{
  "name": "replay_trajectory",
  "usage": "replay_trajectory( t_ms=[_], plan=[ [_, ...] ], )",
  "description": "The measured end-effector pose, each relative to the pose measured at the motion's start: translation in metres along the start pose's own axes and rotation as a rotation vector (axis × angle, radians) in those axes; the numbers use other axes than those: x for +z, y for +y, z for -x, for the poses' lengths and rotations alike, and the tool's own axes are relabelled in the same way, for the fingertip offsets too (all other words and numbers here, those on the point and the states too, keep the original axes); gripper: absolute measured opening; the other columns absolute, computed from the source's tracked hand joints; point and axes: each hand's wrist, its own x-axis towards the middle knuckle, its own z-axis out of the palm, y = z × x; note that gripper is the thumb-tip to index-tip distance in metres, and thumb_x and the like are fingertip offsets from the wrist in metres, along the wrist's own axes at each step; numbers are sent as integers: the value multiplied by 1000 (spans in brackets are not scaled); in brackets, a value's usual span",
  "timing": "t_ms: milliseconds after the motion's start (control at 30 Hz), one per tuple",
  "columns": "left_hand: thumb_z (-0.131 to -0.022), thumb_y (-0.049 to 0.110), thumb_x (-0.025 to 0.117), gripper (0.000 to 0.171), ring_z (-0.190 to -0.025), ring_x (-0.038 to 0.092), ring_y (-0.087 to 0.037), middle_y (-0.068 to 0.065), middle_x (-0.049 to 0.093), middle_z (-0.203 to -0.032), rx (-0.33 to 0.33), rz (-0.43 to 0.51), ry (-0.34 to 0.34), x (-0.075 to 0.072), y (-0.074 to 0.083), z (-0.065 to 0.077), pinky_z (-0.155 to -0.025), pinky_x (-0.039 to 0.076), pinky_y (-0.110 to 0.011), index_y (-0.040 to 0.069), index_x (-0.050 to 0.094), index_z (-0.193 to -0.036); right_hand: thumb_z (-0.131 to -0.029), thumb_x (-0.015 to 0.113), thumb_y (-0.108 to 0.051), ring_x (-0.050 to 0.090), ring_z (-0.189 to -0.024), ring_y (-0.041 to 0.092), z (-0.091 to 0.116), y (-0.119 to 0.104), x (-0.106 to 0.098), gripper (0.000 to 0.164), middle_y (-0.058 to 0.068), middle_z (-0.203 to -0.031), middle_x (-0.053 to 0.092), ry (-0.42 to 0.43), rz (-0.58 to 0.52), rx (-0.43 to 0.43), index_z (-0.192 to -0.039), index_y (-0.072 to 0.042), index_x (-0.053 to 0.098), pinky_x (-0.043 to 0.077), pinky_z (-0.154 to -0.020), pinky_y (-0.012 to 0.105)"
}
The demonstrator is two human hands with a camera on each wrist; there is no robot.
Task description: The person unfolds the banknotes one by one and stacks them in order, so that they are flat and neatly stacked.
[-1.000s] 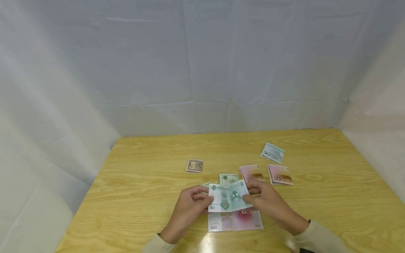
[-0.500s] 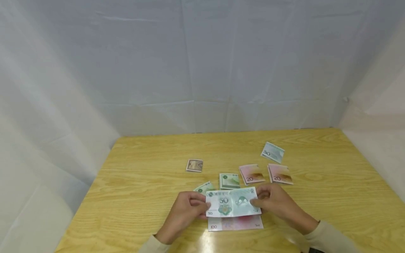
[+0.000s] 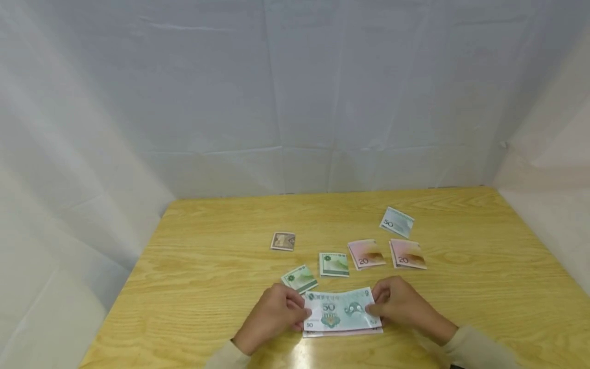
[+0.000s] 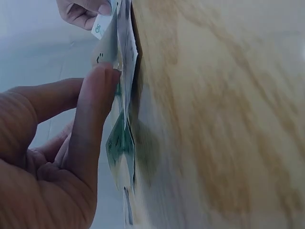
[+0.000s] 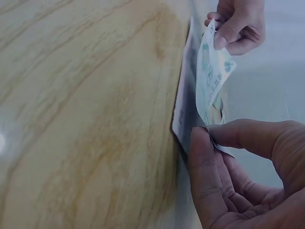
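A green 50 banknote (image 3: 338, 310) is spread between my two hands, just above a pink 100 banknote (image 3: 341, 333) that lies on the table and is mostly covered by it. My left hand (image 3: 275, 315) pinches the green note's left end between thumb and fingers. Its right end is pinched by my right hand (image 3: 407, 307). In the right wrist view the green note (image 5: 209, 81) is bowed and stands off the pink note (image 5: 183, 107). The left wrist view shows the thumb (image 4: 97, 95) at the note's edge.
Folded notes lie beyond my hands on the wooden table (image 3: 207, 256): two green ones (image 3: 300, 279), two pink 20s (image 3: 367, 253), a blue-green 50 (image 3: 397, 223) and a small brown one (image 3: 283, 241). Pale sheeting (image 3: 304, 102) hangs behind the table and at both sides.
Both hands have brought the green 50 note towards me and down over the pink 100, straightening it out. The left folded green note has come into full view. The other notes have not moved.
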Motion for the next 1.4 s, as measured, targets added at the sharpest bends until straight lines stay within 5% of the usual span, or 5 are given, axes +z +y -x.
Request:
replay_trajectory(
  t_ms=[333, 800, 1133, 1400],
  plan=[
    [-82, 7, 82, 16, -51, 63, -12, 4, 64, -61, 64, -228, 43, 5, -2, -2, -46, 53, -22, 8, 69, -73, -79, 82, -2, 60, -53, 15, 1, 3, 5, 20, 4, -67, 61, -5, 46, 29, -78, -1, 62, 54, -46, 25],
    [-79, 13, 87, 31, -42, 54, -6, 12, 54, -48, 141, -408, 99, 6, -3, -3, -38, 40, -18, 16, 62, -60, -75, 89, -8, 59, -51, 16, 4, 1, 1, 32, 5, -62, 60, 48, 79, 67, -80, -2, 58, 56, -45, 30],
    [-79, 16, 87, 28, -46, 52, -6, 11, 56, -53, 146, -432, 108, 4, 0, -1, -40, 43, -20, 16, 64, -62, -77, 88, -11, 57, -49, 15, 1, 0, -3, 31, 4, -62, 58, 38, 114, 16, -81, -3, 59, 52, -42, 26],
    [-87, 21, 82, 15, -56, 62, -9, 8, 66, -66, 173, -268, 42, -4, 1, -1, -50, 54, -23, 12, 74, -78, -85, 83, -13, 60, -56, 20, -8, -16, -36, 24, 7, -72, 62, 112, 117, -16, -89, 1, 63, 53, -47, 29]
  ],
)
